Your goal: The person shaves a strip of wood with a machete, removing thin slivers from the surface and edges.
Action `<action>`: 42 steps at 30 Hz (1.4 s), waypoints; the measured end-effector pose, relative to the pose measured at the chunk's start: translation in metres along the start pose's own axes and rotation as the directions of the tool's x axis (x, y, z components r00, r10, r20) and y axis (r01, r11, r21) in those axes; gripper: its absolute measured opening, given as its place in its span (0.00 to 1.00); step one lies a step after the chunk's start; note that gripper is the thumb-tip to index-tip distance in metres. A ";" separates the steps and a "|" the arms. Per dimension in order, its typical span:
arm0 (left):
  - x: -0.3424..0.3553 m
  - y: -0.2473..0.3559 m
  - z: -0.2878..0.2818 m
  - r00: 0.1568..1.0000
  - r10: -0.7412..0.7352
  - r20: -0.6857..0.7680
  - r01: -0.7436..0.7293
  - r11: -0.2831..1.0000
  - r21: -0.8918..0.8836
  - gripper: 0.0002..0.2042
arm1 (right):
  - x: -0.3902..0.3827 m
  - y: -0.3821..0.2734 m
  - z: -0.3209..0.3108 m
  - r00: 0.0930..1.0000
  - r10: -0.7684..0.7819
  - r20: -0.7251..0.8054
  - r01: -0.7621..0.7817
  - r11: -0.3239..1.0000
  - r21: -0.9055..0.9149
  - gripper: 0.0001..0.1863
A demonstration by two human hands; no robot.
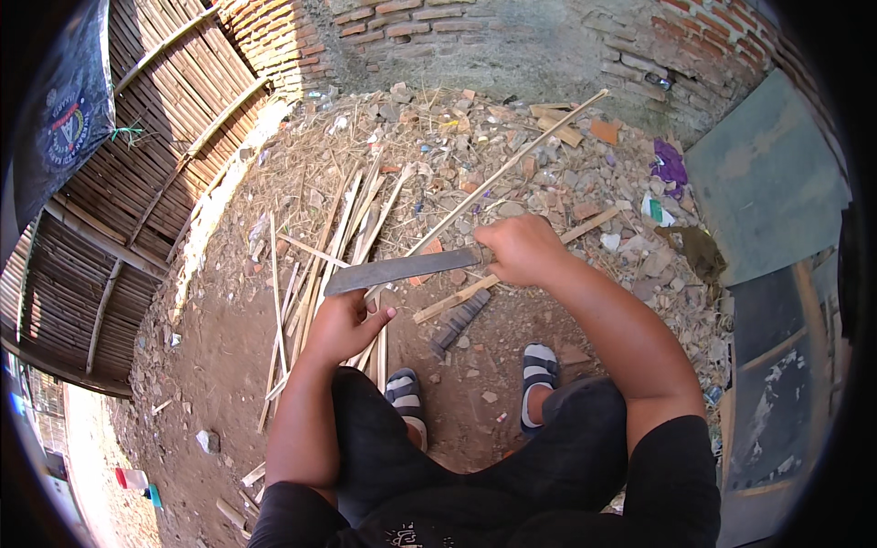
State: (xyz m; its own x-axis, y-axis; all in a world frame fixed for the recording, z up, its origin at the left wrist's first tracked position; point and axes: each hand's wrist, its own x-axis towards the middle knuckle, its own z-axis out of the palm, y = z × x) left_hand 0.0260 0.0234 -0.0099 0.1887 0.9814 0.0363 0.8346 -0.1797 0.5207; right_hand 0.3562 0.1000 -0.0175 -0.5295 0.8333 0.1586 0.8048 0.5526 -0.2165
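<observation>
My right hand point(525, 249) is closed round the handle of a machete point(402, 268). Its broad grey blade points left, nearly level, with the tip above my left hand point(345, 327). That hand is closed on the lower end of a long, thin bamboo strip point(512, 167), its thumb stretched to the right and some fingers hidden by the blade. From there the strip slants up and to the right, passing beneath the blade. Below the machete, a dark ridged bar point(459, 323) lies on the dirt beside a flat wooden slat point(585, 226).
Many split bamboo strips point(343, 215) lie in a loose pile ahead and left. Rubble and litter cover the ground up to a brick wall point(438, 55). A woven bamboo panel point(174, 82) stands left, a grey-green sheet point(772, 183) right. My sandalled feet point(539, 374) flank bare dirt.
</observation>
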 end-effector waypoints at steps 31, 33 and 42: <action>-0.004 0.000 -0.008 1.000 0.007 -0.007 -0.007 0.997 0.077 0.24 | -0.026 0.083 0.005 0.823 0.545 -0.162 -0.442 0.792 0.421 0.29; -0.001 0.001 -0.004 1.000 0.028 0.013 -0.029 0.996 0.085 0.24 | -0.029 0.086 0.015 0.844 0.517 -0.143 -0.424 0.807 0.411 0.29; 0.001 0.006 0.005 0.999 0.007 0.043 -0.009 0.999 0.043 0.23 | -0.001 0.010 0.014 0.994 0.058 0.088 -0.072 0.984 0.164 0.22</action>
State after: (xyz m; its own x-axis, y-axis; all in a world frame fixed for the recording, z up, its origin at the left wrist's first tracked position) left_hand 0.0339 0.0232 -0.0110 0.2170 0.9762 0.0031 0.8543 -0.1914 0.4833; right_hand 0.3612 0.1047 -0.0338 -0.5035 0.8619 0.0601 0.7860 0.4858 -0.3825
